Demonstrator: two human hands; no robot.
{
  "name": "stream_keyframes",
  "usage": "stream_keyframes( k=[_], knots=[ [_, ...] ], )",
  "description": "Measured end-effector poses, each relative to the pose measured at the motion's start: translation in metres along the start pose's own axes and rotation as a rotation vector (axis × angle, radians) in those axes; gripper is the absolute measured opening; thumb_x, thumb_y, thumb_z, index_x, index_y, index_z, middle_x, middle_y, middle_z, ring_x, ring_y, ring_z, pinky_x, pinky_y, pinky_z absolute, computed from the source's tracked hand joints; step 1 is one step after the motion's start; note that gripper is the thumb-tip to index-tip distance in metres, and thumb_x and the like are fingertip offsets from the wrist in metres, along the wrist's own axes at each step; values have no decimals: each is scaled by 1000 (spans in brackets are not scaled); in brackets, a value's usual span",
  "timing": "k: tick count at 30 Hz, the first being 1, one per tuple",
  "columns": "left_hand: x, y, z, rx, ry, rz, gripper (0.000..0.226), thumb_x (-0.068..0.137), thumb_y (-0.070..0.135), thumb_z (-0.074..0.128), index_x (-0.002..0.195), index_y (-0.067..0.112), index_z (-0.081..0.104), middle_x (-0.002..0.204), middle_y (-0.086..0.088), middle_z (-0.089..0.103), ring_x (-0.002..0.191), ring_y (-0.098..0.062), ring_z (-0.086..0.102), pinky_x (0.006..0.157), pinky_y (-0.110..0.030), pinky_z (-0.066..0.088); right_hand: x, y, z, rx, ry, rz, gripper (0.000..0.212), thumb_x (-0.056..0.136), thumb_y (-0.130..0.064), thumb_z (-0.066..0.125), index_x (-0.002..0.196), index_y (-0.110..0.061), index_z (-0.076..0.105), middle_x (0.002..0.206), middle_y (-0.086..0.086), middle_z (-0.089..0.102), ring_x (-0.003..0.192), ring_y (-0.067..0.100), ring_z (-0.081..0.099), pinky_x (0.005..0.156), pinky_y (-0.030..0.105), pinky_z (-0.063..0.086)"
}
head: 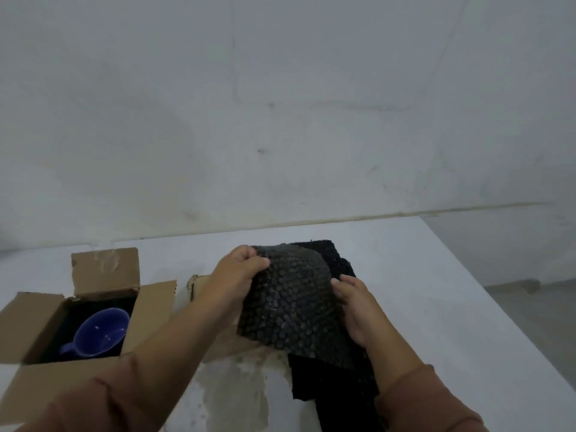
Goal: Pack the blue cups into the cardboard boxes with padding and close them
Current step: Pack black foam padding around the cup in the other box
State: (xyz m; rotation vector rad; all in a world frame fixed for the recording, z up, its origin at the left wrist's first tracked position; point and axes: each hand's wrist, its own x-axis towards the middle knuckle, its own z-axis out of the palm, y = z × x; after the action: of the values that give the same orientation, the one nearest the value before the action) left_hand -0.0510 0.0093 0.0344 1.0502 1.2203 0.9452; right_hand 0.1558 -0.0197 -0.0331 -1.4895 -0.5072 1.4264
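Note:
A blue cup (101, 332) lies on black padding inside an open cardboard box (34, 319) at the left, its flaps spread out. My left hand (238, 271) grips the upper left edge of a sheet of black bubble wrap (286, 300). On the sheet's right edge my right hand (353, 302) pinches it. The sheet is held lifted above the table. A second cardboard box (199, 286) sits behind my left forearm, mostly hidden by the arm and the sheet.
More black padding (330, 260) lies stacked on the white table (436, 291) under and behind the held sheet, reaching toward me. A stained patch marks the table front. A grey wall stands close behind. The table's right edge drops off at the right.

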Motion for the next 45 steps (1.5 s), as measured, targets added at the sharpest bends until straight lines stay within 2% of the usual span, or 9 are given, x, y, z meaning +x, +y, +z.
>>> stream_keyframes(
  k=[8,12,16,22,30,33,37,40,45],
  knots=[
    [-14,17,-122,45,270,36,28,87,15,61,64,17,45,69,-5,47,70,-22,46,70,-38,34,-31,-38,82,174,-381,-110,69,78,19,47,133,-22,41,99,15,55,91,26,58,77,35,48],
    [-28,24,-169,30,391,99,21,86,3,61,91,22,52,88,-10,58,86,-29,57,76,-41,45,-48,-52,124,-131,-437,-151,77,76,21,48,129,-35,49,127,18,40,101,25,53,85,31,46],
    [-44,30,-207,73,275,123,43,90,-4,51,117,30,57,106,-6,66,95,-23,63,83,-36,50,-62,-54,167,-519,-269,-428,54,81,4,62,114,-39,59,127,7,50,120,19,47,89,32,42],
    [-63,43,-248,412,325,182,17,84,5,65,83,21,65,90,-1,68,77,-9,61,59,-14,41,-82,-64,217,-879,-51,-832,25,79,-7,65,72,-30,61,98,-2,49,87,11,51,70,15,37],
    [-64,66,-254,904,-45,233,35,84,33,67,117,29,57,111,13,60,105,-10,57,85,-26,46,-123,-80,281,-852,-378,-879,10,81,-10,62,78,-19,66,79,-8,65,75,9,58,66,22,46],
    [-58,70,-258,682,57,232,15,90,25,61,94,11,66,94,-8,71,90,-24,66,76,-34,50,-112,-77,292,-696,-233,-928,19,84,-22,65,101,-28,61,102,-9,60,93,9,57,81,25,44],
    [-54,63,-274,9,21,58,16,92,15,58,104,8,66,105,-11,72,96,-24,67,73,-30,51,-91,-47,286,-411,-304,-439,79,76,-49,68,142,-28,31,136,-3,43,121,20,47,103,41,39],
    [-49,54,-284,-154,-27,-8,23,92,13,56,113,8,64,112,-11,71,106,-27,65,86,-36,51,-84,-18,291,-321,-604,-198,52,76,-32,69,123,-13,57,123,4,64,109,21,62,92,36,49],
    [-49,38,-302,-116,-83,-29,24,95,5,47,112,7,65,112,-10,71,105,-28,64,91,-42,49,-80,-10,306,-256,-528,-293,19,86,1,59,90,-13,72,95,6,73,89,20,68,70,28,54]
  ],
)
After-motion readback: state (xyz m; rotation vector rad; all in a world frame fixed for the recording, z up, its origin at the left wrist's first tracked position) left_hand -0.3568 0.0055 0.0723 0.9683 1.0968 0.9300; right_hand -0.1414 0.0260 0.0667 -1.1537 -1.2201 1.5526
